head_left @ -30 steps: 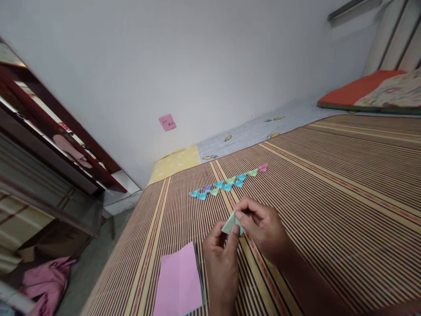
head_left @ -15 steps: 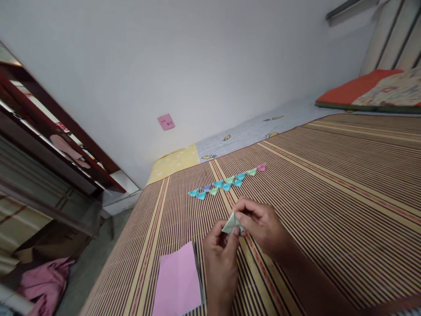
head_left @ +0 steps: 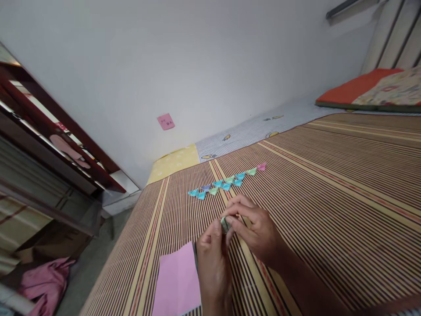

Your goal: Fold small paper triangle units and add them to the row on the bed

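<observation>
Between my two hands is a small piece of folded pale green paper (head_left: 225,224), mostly hidden by the fingers. My left hand (head_left: 214,254) pinches its left side, thumb on top. On the right side, the thumb and fingers of my right hand (head_left: 255,226) close on the same paper. Beyond the hands, several small folded paper triangles (head_left: 226,186) in blue, green, purple and pink lie in two slanting rows. A stack of paper with a pink sheet (head_left: 177,278) on top lies left of my left hand.
A striped mat (head_left: 312,197) lies under everything. Behind it are a patterned sheet (head_left: 243,136) and a white wall (head_left: 213,66) with a pink note (head_left: 165,121). An orange floral cushion (head_left: 368,90) rests at the far right. The mat's left edge drops to the floor (head_left: 95,254).
Both hands have shifted slightly left and turned the green paper. Its triangular face showed before; now only a small part shows between the fingers.
</observation>
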### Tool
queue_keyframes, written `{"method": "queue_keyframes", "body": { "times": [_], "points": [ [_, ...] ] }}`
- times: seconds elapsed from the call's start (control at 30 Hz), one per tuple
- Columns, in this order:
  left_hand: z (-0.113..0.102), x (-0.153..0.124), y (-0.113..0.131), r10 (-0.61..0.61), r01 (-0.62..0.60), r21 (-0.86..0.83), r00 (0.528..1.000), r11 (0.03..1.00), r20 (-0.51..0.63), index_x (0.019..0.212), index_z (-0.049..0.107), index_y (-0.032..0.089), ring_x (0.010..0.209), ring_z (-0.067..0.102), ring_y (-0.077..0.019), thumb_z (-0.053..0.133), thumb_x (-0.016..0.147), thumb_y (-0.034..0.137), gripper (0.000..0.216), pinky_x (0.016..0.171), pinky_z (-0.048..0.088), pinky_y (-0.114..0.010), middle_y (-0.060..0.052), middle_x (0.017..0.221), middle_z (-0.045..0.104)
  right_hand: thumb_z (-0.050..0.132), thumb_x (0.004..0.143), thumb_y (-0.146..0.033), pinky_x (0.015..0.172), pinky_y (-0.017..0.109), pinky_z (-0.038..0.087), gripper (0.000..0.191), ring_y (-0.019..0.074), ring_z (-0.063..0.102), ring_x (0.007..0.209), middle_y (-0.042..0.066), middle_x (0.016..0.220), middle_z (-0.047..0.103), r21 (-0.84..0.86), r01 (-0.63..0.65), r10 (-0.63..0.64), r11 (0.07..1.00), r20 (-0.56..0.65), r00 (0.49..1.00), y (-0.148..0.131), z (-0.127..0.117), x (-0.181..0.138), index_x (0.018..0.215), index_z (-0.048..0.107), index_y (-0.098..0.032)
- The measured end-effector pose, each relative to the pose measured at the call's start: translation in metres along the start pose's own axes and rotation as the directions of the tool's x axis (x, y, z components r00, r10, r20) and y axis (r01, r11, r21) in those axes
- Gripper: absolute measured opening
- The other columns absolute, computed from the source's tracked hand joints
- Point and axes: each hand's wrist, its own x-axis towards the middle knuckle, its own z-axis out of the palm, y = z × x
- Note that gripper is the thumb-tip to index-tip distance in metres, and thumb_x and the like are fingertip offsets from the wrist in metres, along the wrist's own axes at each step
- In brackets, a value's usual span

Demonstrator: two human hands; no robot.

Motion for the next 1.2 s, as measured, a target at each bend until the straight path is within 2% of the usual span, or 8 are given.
{"method": "queue_keyframes", "body": {
  "times": [0.13, 0.37, 0.6, 0.8, 0.97, 1.07, 1.2],
  "points": [
    [-0.005, -0.001, -0.003, 0.054, -0.057, 0.163, 0.998, 0.985, 0.026, 0.099, 0.079, 0.018, 0.089, 0.066, -0.0188, 0.064, 0.092, 0.04, 0.028, 0.083, 0.053, -0.029, -0.004, 0.087, 0.074, 0.056, 0.09, -0.01, 0.086, 0.034, 0.047, 0.016, 0.0203, 0.06, 0.093, 0.004, 0.092, 0.061, 0.029, -0.001, 0.001, 1.0, -0.004, 1.0, -0.002, -0.001, 0.001, 0.084, 0.067, -0.021],
    [-0.007, -0.003, -0.001, 0.122, -0.115, 0.391, 0.993, 0.913, 0.007, 0.104, 0.079, 0.021, 0.087, 0.067, -0.0196, 0.063, 0.092, 0.042, 0.03, 0.078, 0.052, -0.03, -0.004, 0.091, 0.077, 0.056, 0.09, -0.01, 0.084, 0.034, 0.047, 0.017, 0.0193, 0.06, 0.089, 0.003, 0.089, 0.061, 0.081, -0.042, 0.041, 0.996, 0.011, 0.999, -0.004, -0.002, 0.001, 0.08, 0.064, -0.02],
    [-0.001, -0.005, 0.004, 0.186, -0.152, 0.457, 0.982, 0.876, -0.03, 0.107, 0.079, 0.022, 0.098, 0.071, -0.0237, 0.07, 0.087, 0.037, 0.027, 0.089, 0.053, -0.033, -0.005, 0.097, 0.079, 0.055, 0.09, -0.009, 0.083, 0.033, 0.049, 0.017, 0.0193, 0.061, 0.09, 0.003, 0.089, 0.062, 0.104, -0.027, 0.026, 0.994, 0.018, 1.0, -0.008, -0.005, 0.004, 0.082, 0.067, -0.019],
    [0.003, -0.007, 0.004, 0.218, -0.154, 0.51, 0.974, 0.847, -0.068, 0.103, 0.081, 0.021, 0.091, 0.071, -0.0247, 0.073, 0.083, 0.039, 0.028, 0.081, 0.055, -0.033, -0.005, 0.093, 0.08, 0.06, 0.088, -0.011, 0.081, 0.033, 0.05, 0.014, 0.0193, 0.062, 0.088, 0.003, 0.089, 0.064, 0.104, -0.047, 0.042, 0.993, 0.048, 0.998, -0.01, -0.007, 0.004, 0.086, 0.071, -0.02],
    [0.003, -0.007, 0.001, 0.187, -0.142, 0.485, 0.981, 0.863, -0.044, 0.104, 0.08, 0.02, 0.09, 0.071, -0.0235, 0.072, 0.085, 0.037, 0.027, 0.081, 0.054, -0.032, -0.004, 0.092, 0.079, 0.057, 0.091, -0.013, 0.08, 0.032, 0.05, 0.017, 0.0196, 0.062, 0.087, 0.003, 0.087, 0.063, 0.112, -0.03, 0.03, 0.993, 0.006, 1.0, -0.004, -0.003, 0.002, 0.082, 0.069, -0.021],
    [0.001, -0.005, -0.001, 0.108, -0.101, 0.438, 0.994, 0.893, 0.009, 0.105, 0.079, 0.018, 0.086, 0.071, -0.0224, 0.071, 0.086, 0.037, 0.028, 0.077, 0.055, -0.031, -0.006, 0.092, 0.078, 0.056, 0.092, -0.016, 0.076, 0.031, 0.051, 0.017, 0.0184, 0.062, 0.084, 0.003, 0.086, 0.063, 0.112, -0.073, 0.075, 0.991, -0.01, 0.997, 0.0, -0.003, 0.001, 0.081, 0.067, -0.021],
    [0.0, -0.002, -0.003, 0.005, -0.025, 0.416, 0.999, 0.909, 0.05, 0.1, 0.079, 0.014, 0.066, 0.067, -0.0166, 0.071, 0.085, 0.038, 0.029, 0.063, 0.051, -0.026, -0.007, 0.082, 0.077, 0.059, 0.091, -0.025, 0.058, 0.024, 0.052, 0.014, 0.0168, 0.06, 0.076, 0.004, 0.088, 0.061, 0.21, -0.183, 0.193, 0.96, -0.03, 0.981, 0.002, -0.004, 0.0, 0.08, 0.067, -0.02]
  ]
}}
